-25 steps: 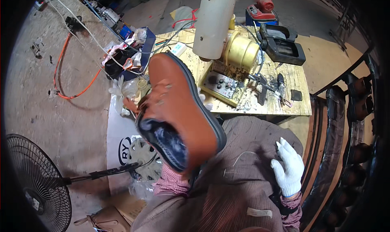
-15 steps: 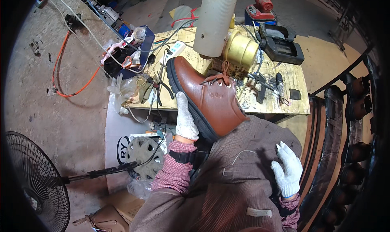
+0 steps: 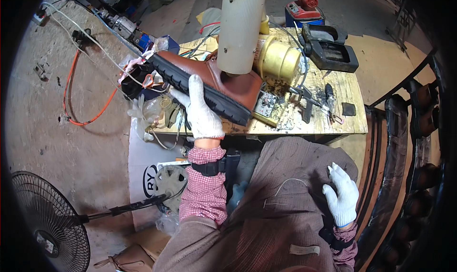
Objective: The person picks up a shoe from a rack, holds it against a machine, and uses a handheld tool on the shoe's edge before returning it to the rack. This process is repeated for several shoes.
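Note:
My left hand (image 3: 204, 111), in a white knit glove, holds a brown leather boot (image 3: 212, 79) by its thick black sole, thumb laid along the sole's side. The boot lies tilted over the table, toe to the far left, its opening against the lower end of a pale grey tube (image 3: 241, 31). How far the tube reaches into the boot I cannot tell. A stepped yellow cylinder (image 3: 280, 57) sits just right of the tube. Also gloved in white, my right hand (image 3: 342, 196) rests on my right thigh, its fingers loosely apart and holding nothing.
Pliers, cables and plastic bags crowd the left of the wooden table (image 3: 339, 122); a black brush-like tool (image 3: 308, 109) lies right of the boot. Farther back is a black tray (image 3: 335, 55). A fan (image 3: 50, 222) stands left, a rack of boots (image 3: 422, 176) right.
My left hand has moved forward and left with the boot, tipping it so the sole faces me and the opening meets the tube. My right hand stays on my thigh.

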`<action>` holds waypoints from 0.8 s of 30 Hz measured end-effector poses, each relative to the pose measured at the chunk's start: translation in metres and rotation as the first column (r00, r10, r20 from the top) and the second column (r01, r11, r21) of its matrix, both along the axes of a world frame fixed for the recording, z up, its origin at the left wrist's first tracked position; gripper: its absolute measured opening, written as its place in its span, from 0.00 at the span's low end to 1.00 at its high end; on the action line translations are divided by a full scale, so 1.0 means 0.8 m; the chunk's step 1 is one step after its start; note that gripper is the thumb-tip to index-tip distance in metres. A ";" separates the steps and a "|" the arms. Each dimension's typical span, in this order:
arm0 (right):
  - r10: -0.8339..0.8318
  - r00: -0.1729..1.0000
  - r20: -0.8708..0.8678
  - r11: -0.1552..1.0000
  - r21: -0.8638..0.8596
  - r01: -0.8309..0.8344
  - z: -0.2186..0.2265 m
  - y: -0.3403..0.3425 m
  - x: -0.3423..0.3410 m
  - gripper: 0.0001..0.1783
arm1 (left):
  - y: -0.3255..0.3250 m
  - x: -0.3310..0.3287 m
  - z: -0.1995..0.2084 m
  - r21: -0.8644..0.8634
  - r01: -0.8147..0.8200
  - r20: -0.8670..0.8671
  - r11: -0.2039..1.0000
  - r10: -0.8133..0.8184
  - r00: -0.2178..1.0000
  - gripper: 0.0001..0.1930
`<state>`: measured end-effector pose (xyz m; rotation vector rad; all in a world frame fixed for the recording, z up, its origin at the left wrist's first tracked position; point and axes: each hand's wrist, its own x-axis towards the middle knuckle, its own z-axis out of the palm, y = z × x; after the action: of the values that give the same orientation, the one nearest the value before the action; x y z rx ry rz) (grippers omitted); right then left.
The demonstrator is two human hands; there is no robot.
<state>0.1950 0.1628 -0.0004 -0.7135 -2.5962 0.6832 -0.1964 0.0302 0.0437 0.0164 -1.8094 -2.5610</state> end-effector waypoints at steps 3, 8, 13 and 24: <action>0.048 0.999 -0.012 0.999 0.015 -0.048 0.010 0.007 -0.016 0.26 | 0.021 -0.003 0.014 0.056 0.031 -0.048 0.998 -0.028 0.998 0.62; 0.216 0.976 0.003 0.972 0.091 -0.215 0.031 0.017 -0.057 0.27 | 0.026 -0.009 0.029 0.123 0.037 -0.006 0.992 -0.036 0.999 0.60; 0.423 0.906 -0.032 0.872 0.288 -0.397 0.055 0.018 -0.138 0.32 | -0.006 0.018 0.013 0.046 0.108 0.047 0.993 -0.110 0.993 0.63; 0.677 0.684 0.272 0.580 0.374 -0.724 0.047 -0.035 -0.220 0.09 | -0.051 0.084 -0.005 0.005 0.118 0.087 0.993 -0.118 0.989 0.61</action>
<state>0.0194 0.1352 0.0369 0.5050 -2.9366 0.1783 -0.1291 -0.0103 0.0394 0.0218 -1.8951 -2.6801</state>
